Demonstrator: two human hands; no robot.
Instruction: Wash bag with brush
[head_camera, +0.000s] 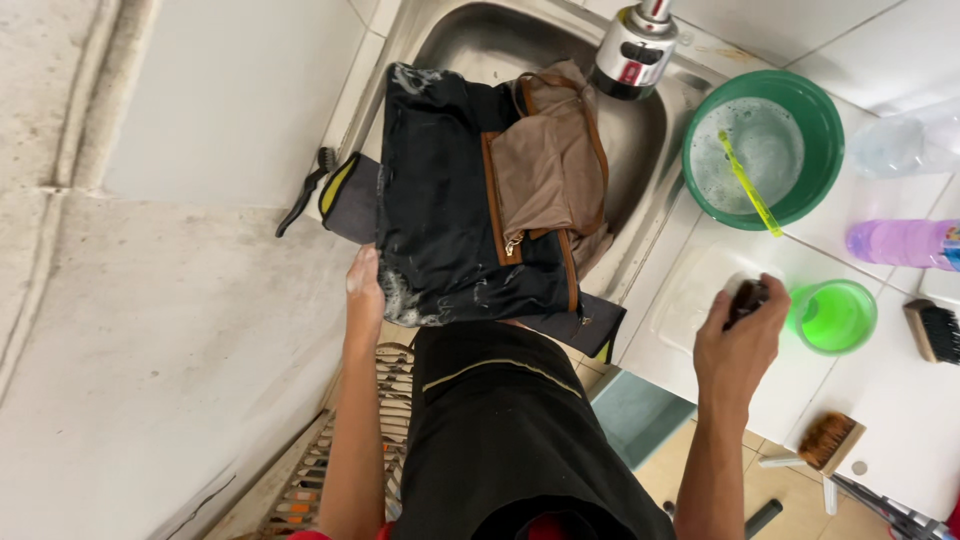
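Mid-scrub, the left hand (364, 285) presses flat on the soapy dark bag (460, 190) while the right hand (738, 335) pinches a small brush (746, 297), likely needing a return to the bag.

Right hand (738, 338) wrapped round a small dark object (748, 297), mostly covered, so couldn't tell what it was. Faucet (633, 45) cut off by top edge. Pink bottle (900, 242) and black brush (934, 331) ran off right edge. Sink (480, 45) basin mostly hidden under the black bag (440, 200) (soapy). Left fingertips tucked under bag's edge, not visible.
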